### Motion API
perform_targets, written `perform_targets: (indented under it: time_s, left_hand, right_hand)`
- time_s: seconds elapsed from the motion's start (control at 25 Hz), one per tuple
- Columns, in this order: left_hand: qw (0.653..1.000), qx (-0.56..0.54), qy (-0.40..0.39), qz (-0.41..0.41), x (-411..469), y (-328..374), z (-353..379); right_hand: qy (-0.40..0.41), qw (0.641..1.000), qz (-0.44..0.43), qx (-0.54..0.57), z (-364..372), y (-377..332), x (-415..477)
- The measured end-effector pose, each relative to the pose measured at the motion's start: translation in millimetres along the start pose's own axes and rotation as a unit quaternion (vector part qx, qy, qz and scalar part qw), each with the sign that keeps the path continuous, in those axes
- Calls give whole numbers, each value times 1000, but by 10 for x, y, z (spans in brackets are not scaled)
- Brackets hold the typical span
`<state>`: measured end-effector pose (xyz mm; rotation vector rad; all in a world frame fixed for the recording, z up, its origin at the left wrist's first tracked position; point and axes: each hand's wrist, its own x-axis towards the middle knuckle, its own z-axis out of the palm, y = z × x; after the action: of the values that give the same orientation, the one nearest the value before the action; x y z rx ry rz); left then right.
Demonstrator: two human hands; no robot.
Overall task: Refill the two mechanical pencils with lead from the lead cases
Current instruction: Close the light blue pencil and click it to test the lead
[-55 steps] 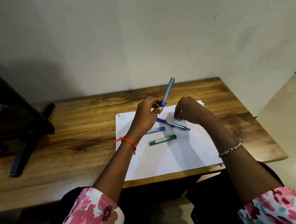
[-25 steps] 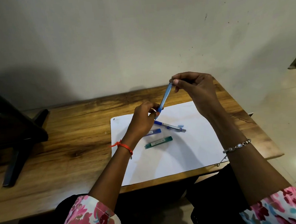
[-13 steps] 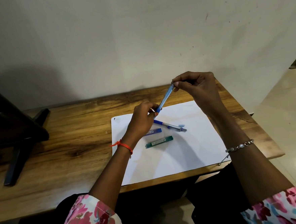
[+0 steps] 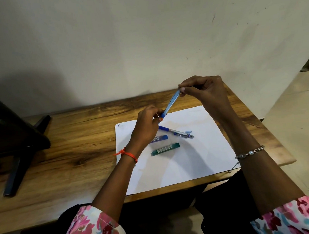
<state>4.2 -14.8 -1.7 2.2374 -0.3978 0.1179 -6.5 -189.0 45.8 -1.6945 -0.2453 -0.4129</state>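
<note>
My only view is head-worn and wide-angle, looking forward and down over the counter (image 4: 75,140) from close; the wall (image 4: 144,40) fills 12 o'clock.

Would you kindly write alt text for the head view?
The left hand grips the lower end of a light blue mechanical pencil; the right hand pinches its top. A second pencil, a blue lead case and a green lead case lie on paper.

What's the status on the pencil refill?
Left hand grips pencil low; right hand pinches its top. Other pencil, blue case, green case on paper. Nothing blocking.
</note>
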Motion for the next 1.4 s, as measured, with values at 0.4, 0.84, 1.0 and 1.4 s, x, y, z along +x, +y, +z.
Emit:
perform_targets:
  time_s: [0.4,0.84,1.0,1.4]
  left_hand:
    - [1000,-15,-11,-3,15,1,15]
    - [973,-213,-40,-83,13,46,-90]
    - [957,-266,-59,-101,21,70,-88]
    - [912,-375,-95,-137,29,105,6]
  right_hand:
    - [-11,998,33,47,-6,16,-7]
    - [-284,839,218,-410,-126,305,-65]
    - [-286,840,207,-412,-91,305,-82]
    - [-95,958,157,-222,-80,134,-22]
